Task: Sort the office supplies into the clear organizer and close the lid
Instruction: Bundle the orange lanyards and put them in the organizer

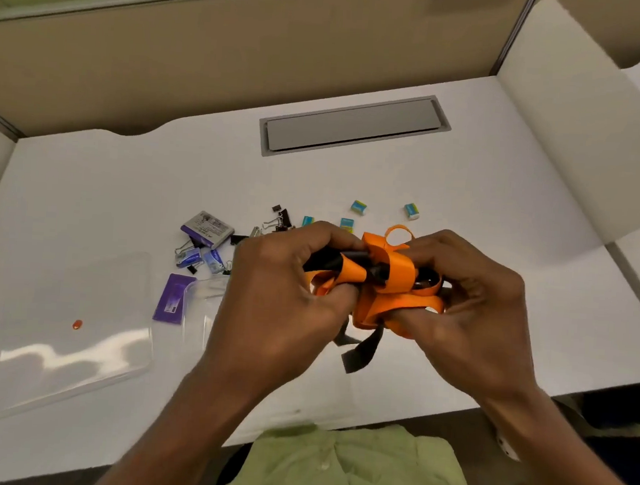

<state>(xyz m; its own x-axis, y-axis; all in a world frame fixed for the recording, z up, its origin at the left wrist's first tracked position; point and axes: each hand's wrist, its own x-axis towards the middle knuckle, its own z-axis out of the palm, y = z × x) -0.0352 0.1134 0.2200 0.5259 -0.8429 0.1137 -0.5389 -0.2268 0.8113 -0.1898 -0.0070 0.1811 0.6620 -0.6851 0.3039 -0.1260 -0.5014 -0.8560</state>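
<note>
Far left, on the white counter (482,199): the clear organizer lid (72,339) is seen lying flat, detached, an orange latch dot on it. Just right of it, the clear organizer (204,299) itself, open, its near side hidden behind the left forearm; contents cannot be told. A purple card (172,299) lies against its left edge

Behind the organizer: loose pile of binder clips (278,221) and small purple staple boxes (207,229). Further right, four blue-green erasers (358,206) scattered, well apart from the organizer

Centre, held above the counter: a bundle of orange ribbon (387,284) wound with black strap. Long axis runs left-right between the hands; black tails hang down

Left hand (282,288): fingers clenched on the black left end of the bundle. Right hand (472,300): fingers pinching the orange loops at the right end

Key relation: the organizer lies left of and below the bundle, on the left hand's side, so that hand is judged nearer for the drop. Bundle judged still loose; loops may spring open if released
</note>
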